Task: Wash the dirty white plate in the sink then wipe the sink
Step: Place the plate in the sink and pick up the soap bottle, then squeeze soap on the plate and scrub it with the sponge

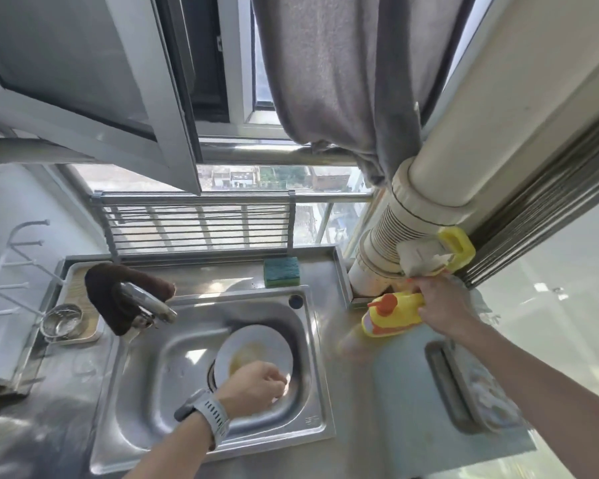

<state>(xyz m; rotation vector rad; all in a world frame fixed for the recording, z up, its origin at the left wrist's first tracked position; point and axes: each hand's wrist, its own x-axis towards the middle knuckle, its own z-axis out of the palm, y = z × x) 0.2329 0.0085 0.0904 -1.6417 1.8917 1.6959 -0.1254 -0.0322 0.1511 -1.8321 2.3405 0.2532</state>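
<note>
A person stands over a stainless-steel sink set in a steel worktop beneath an open window; the white plate, smeared with a yellowish-brown stain at its middle, lies tilted in the basin over the drain, its far rim toward the back wall of the sink; the left hand, a grey watch on its wrist, reaches into the basin and grips the plate's near edge, fingers curled shut on the rim; the right hand stretches to the far right corner of the worktop, fingers wrapped around the body of a yellow bottle with an orange cap, which is tipped on its side with the cap pointing toward the sink and is blurred; a second yellow container stands just behind it against a white drain pipe; a green-and-blue sponge rests on the ledge behind the sink; a brown cloth is draped over the chrome tap at the sink's left; a small steel strainer sits on a tray at the far left
</note>
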